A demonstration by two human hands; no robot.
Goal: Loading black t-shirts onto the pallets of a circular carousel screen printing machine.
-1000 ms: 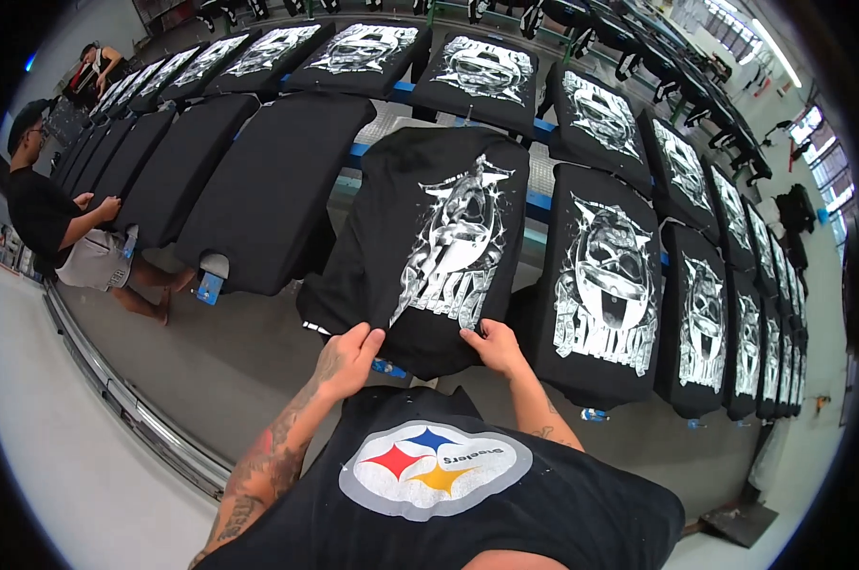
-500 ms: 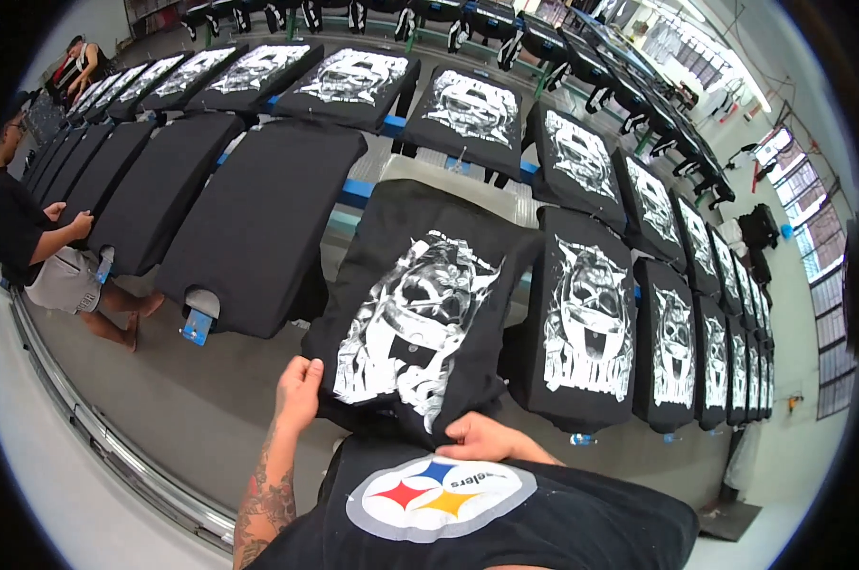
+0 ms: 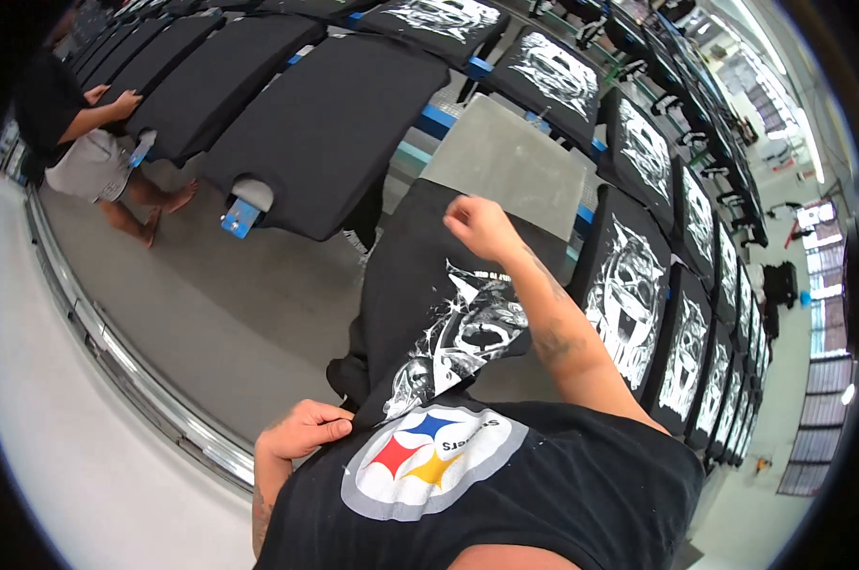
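A black T-shirt (image 3: 401, 275) with a white graphic print lies partly on a grey platen (image 3: 505, 157) and sags toward my body. The upper part of the platen is bare. At the shirt's near left, beside my waist, my left hand (image 3: 306, 429) is closed on the fabric, its fingertips partly hidden. My right arm reaches across the print. My right hand (image 3: 481, 230) is over the shirt just below the platen's bare part, fingers curled. Whatever is under those fingers is hidden.
Plain black shirts (image 3: 325, 123) cover platens to the left, with blue clamps (image 3: 241, 218) at their ends. Printed black shirts (image 3: 627, 294) line the right side. A co-worker (image 3: 87, 142) stands at the far left. A metal rail (image 3: 116, 366) runs along the floor.
The shirt has slid toward me and folded, baring the platen. My right hand has left the near hem and moved up and forward. My left hand has drawn back toward my waist.
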